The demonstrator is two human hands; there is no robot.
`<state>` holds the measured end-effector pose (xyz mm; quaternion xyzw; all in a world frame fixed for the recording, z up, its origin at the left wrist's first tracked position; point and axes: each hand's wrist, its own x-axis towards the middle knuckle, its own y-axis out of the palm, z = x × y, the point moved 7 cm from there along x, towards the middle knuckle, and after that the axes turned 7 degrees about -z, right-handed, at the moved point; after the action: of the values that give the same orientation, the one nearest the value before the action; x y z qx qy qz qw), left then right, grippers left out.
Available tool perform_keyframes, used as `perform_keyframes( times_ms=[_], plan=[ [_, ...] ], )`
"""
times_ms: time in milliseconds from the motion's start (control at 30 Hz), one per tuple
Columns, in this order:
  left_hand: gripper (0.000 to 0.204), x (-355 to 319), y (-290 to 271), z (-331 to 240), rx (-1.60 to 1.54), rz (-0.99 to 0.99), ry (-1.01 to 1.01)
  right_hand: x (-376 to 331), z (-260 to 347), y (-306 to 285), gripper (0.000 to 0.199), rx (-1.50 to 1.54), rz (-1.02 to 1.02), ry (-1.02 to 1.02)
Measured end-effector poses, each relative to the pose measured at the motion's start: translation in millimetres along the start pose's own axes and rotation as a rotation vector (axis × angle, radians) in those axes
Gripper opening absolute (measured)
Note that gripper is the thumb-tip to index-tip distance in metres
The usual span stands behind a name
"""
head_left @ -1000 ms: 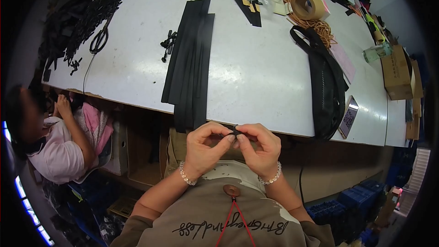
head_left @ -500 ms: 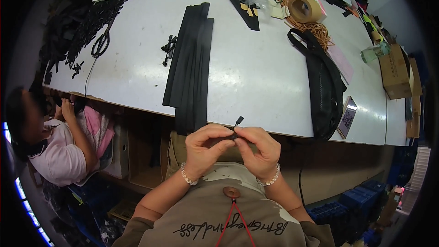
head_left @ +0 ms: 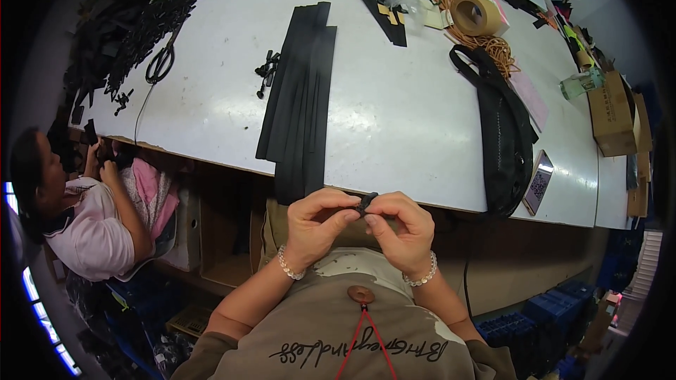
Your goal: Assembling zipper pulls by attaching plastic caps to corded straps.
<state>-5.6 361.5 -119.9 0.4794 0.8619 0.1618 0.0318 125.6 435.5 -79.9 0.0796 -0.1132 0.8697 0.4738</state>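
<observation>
Head view: I see both hands meeting just below the desk [head_left: 394, 127] edge. My left hand [head_left: 317, 229] and right hand [head_left: 401, 232] each have thumb and forefinger pinched shut on one small black clip [head_left: 365, 203], held between them. Directly above the grip, a stack of black straps [head_left: 303, 98] hangs over the desk edge. Up and right of the grip lies a black bag [head_left: 503, 134]; beside it, a phone [head_left: 539, 183]. Far left, another person [head_left: 77, 218] sits.

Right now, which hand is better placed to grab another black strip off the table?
Left, probably. The left hand sits just below the black strips overhanging the table edge; the right hand is farther off.
</observation>
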Motion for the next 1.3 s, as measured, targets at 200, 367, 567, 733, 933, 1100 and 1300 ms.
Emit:
perform_keyframes(
  times_ms=[200, 367, 567, 733, 933, 1100, 1300],
  plan=[
    [0.016, -2, 2, 11, -0.051, -0.015, -0.184, -1, -8, 0, 0.008, 0.006, -0.048, 0.144],
    [0.013, -3, 6, 16, -0.115, -0.027, -0.275, -5, -15, 5, 0.005, 0.179, -0.073, 0.256],
    [0.015, -4, 6, 22, -0.154, -0.057, -0.415, -9, -30, 8, 0.002, 0.354, -0.076, 0.576],
    [0.015, -7, 8, 27, -0.21, -0.048, -0.487, -10, -38, 7, 0.004, 0.368, -0.008, 0.623],
    [0.012, -10, 9, 31, -0.232, -0.03, -0.545, -9, -45, 7, 0.006, 0.38, 0.079, 0.716],
    [0.009, -11, 10, 33, -0.243, -0.043, -0.56, -8, -45, 10, 0.008, 0.409, 0.062, 0.712],
    [0.004, -11, 14, 32, -0.236, -0.032, -0.579, -8, -51, 8, 0.007, 0.385, 0.147, 0.729]
  ],
)
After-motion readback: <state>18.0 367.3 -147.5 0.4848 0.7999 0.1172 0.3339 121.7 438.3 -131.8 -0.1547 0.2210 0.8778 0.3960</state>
